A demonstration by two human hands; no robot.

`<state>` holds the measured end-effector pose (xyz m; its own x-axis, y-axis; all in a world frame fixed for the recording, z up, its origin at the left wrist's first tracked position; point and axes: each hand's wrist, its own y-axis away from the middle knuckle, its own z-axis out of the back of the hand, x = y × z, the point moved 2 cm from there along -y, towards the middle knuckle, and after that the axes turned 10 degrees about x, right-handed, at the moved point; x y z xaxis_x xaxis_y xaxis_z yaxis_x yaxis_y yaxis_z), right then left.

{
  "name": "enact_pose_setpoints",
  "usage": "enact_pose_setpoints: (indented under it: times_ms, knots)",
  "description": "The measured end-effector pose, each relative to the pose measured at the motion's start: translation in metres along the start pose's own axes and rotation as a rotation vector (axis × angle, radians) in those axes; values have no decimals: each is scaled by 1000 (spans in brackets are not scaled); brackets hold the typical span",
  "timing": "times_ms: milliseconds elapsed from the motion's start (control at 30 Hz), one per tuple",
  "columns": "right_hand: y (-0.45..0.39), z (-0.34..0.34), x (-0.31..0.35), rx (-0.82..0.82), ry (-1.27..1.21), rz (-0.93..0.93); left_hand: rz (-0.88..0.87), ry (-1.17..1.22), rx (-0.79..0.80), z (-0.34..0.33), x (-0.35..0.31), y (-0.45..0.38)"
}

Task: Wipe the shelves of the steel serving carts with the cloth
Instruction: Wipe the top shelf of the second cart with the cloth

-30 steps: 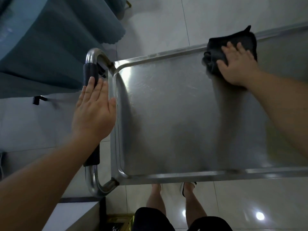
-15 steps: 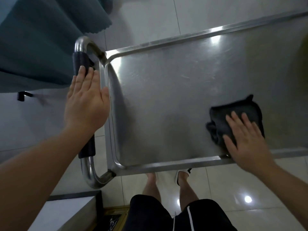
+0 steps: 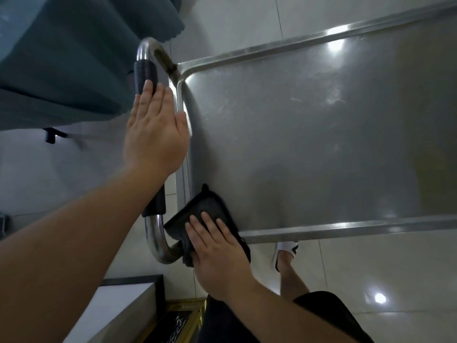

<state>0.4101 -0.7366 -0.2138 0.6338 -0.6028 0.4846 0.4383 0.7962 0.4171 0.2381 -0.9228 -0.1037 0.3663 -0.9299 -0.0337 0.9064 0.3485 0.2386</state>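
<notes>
The steel cart's top shelf (image 3: 309,134) fills the middle and right of the head view, shiny and scratched, with a raised rim. A folded black cloth (image 3: 205,211) lies on the shelf's near left corner, partly over the rim. My right hand (image 3: 217,256) presses flat on the cloth with straight fingers. My left hand (image 3: 154,134) rests flat with straight fingers on the cart's handle (image 3: 146,73), a steel tube with a black grip.
A teal fabric (image 3: 61,58) hangs at the upper left, close to the handle. A white block with a dark edge (image 3: 118,305) and a gold-framed object (image 3: 180,320) sit on the tiled floor at the bottom. My legs and a white slipper (image 3: 286,248) are below the shelf's near rim.
My right hand has slid the cloth from the far right of the shelf down to the near rim, then left into the near left corner. My left hand has stayed on the handle.
</notes>
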Motion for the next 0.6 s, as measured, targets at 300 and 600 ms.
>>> enact_pose_setpoints:
  times_ms: [300, 600]
  knots:
    - [77, 62, -158, -224, -2, -329, -30, 49, 17, 2, -1, 2]
    - [26, 130, -245, -452, -200, -911, -31, 65, 30, 3, -1, 1]
